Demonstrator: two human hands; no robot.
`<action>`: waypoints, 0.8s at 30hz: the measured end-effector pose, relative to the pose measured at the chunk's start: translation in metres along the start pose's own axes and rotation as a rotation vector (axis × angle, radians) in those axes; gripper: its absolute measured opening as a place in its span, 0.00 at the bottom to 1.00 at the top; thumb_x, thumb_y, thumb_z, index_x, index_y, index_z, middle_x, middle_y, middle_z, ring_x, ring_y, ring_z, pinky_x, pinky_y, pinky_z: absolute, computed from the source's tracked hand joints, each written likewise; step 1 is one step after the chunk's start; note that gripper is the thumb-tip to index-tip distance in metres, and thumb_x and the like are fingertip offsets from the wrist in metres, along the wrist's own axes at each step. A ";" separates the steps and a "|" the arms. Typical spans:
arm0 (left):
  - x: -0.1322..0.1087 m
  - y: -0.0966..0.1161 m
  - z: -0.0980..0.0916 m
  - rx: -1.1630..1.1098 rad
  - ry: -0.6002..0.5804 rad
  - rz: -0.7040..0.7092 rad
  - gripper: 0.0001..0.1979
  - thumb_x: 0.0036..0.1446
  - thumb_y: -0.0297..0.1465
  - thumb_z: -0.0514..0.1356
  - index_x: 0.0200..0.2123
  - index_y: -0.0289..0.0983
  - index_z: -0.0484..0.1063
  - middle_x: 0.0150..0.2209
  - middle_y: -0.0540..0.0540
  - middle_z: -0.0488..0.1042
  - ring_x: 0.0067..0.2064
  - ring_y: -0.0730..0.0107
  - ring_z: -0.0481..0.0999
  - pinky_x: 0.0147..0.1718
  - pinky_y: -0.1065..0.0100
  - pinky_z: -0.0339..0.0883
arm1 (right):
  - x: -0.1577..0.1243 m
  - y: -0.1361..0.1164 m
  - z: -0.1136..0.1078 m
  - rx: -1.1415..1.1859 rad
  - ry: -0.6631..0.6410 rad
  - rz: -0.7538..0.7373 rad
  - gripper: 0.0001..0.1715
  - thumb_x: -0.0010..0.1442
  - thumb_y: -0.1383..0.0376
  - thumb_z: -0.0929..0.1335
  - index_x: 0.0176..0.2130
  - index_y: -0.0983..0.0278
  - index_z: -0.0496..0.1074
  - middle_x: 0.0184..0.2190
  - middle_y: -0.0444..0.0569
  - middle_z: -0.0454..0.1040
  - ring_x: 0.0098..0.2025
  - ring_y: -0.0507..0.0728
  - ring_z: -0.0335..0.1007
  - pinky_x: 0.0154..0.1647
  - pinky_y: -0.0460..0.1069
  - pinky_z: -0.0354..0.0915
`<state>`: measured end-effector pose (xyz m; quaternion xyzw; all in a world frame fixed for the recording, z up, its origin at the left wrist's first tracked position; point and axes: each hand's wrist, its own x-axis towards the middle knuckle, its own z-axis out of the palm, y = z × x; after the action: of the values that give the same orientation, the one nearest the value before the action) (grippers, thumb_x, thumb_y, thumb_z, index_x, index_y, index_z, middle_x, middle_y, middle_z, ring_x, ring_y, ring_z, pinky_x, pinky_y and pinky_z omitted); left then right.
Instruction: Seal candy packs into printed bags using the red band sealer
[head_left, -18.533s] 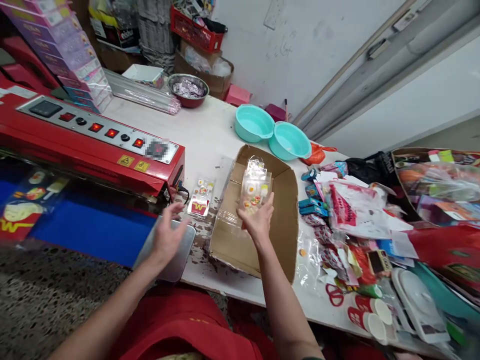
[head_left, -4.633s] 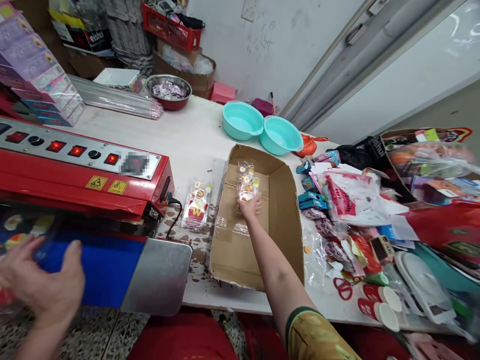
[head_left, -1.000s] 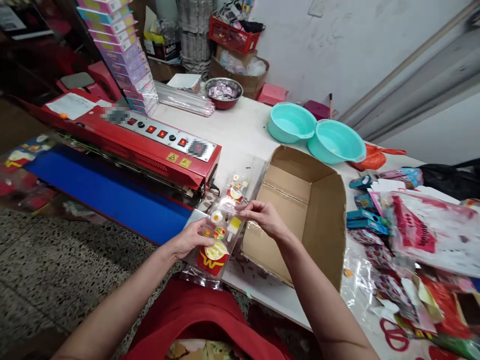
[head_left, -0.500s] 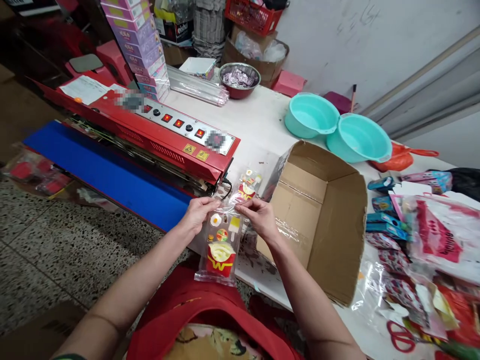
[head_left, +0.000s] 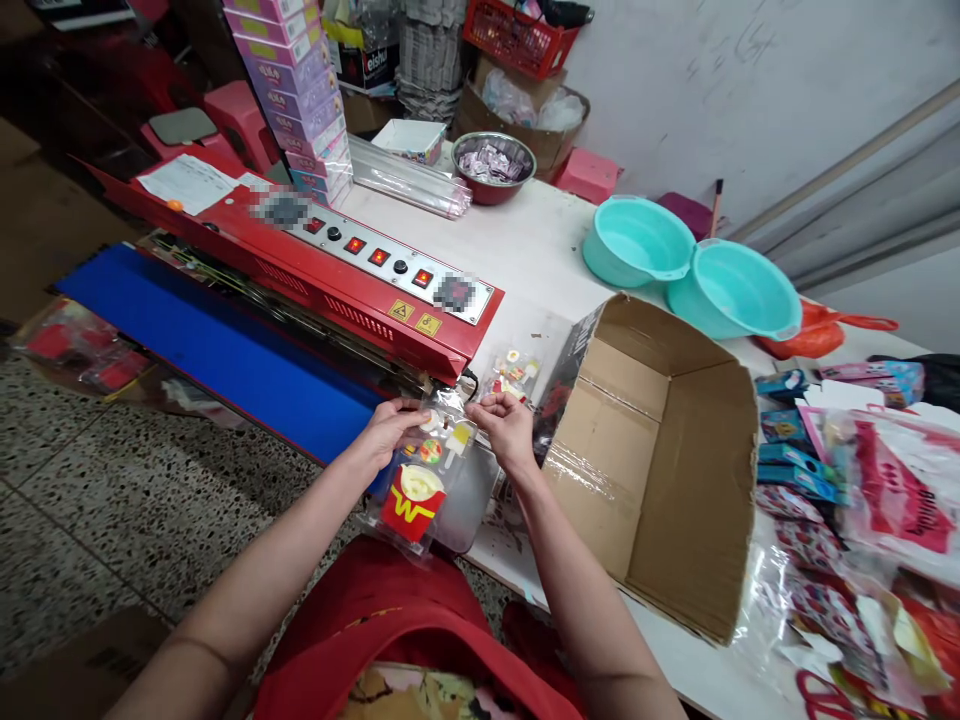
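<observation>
A clear plastic bag (head_left: 415, 500) with a red fries carton and small toy foods inside hangs tilted between my hands. My left hand (head_left: 391, 428) pinches its upper left edge, and my right hand (head_left: 506, 425) pinches the upper right corner. The bag's top edge is close to the near right end of a red sealing machine (head_left: 420, 335). Just behind my right hand, another similar bag (head_left: 516, 367) lies on the table. The blue conveyor belt (head_left: 225, 350) of the machine runs off to the left of my left hand.
An open cardboard box (head_left: 694, 500) stands right of my right hand. Beyond it are two turquoise basins (head_left: 637, 240). Packaging and red scissors (head_left: 825, 695) lie at the far right. A stack of purple boxes (head_left: 300, 100) and a metal bowl (head_left: 493, 170) are behind the machine.
My hands have brought the bag's top closer to the machine's end. The bag has swung from nearly straight to slanting, its bottom now further left. The view has shifted slightly.
</observation>
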<state>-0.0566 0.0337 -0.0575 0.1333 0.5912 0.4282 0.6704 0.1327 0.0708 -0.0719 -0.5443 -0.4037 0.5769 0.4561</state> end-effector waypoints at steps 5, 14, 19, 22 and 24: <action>0.011 0.012 -0.020 -0.103 0.087 0.077 0.25 0.29 0.28 0.75 0.33 0.33 0.69 0.27 0.44 0.79 0.25 0.64 0.78 0.26 0.66 0.74 | 0.013 0.006 0.031 0.051 0.029 0.013 0.27 0.36 0.56 0.79 0.29 0.62 0.65 0.21 0.43 0.73 0.24 0.54 0.70 0.25 0.47 0.67; 0.036 0.060 -0.090 -0.021 0.412 0.402 0.20 0.33 0.26 0.70 0.32 0.33 0.69 0.23 0.50 0.73 0.24 0.71 0.73 0.29 0.67 0.69 | -0.030 0.017 0.024 0.020 0.134 -0.063 0.27 0.45 0.52 0.77 0.38 0.62 0.66 0.36 0.46 0.74 0.37 0.55 0.72 0.36 0.50 0.73; 0.016 0.077 -0.126 0.528 0.888 0.804 0.25 0.44 0.34 0.68 0.47 0.36 0.69 0.46 0.42 0.75 0.49 0.59 0.72 0.52 0.58 0.64 | -0.048 0.023 -0.019 -0.135 0.253 -0.117 0.24 0.49 0.52 0.74 0.40 0.63 0.67 0.39 0.51 0.75 0.43 0.59 0.73 0.47 0.56 0.71; -0.014 0.061 -0.131 0.702 0.976 0.949 0.26 0.51 0.40 0.64 0.51 0.36 0.69 0.53 0.40 0.72 0.56 0.53 0.66 0.57 0.54 0.59 | -0.020 0.013 -0.037 -0.283 0.351 -0.098 0.27 0.52 0.56 0.71 0.48 0.66 0.66 0.49 0.58 0.72 0.51 0.61 0.70 0.54 0.56 0.66; -0.033 0.040 -0.127 0.727 0.934 1.011 0.25 0.52 0.41 0.63 0.51 0.35 0.70 0.53 0.40 0.72 0.56 0.53 0.67 0.57 0.54 0.60 | 0.013 0.007 -0.040 -0.519 0.410 0.043 0.35 0.53 0.59 0.70 0.56 0.68 0.61 0.57 0.60 0.66 0.57 0.61 0.65 0.58 0.53 0.63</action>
<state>-0.1864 -0.0085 -0.0416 0.4040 0.7831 0.4728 -0.0106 0.1722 0.0809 -0.0851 -0.7554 -0.4254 0.3430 0.3617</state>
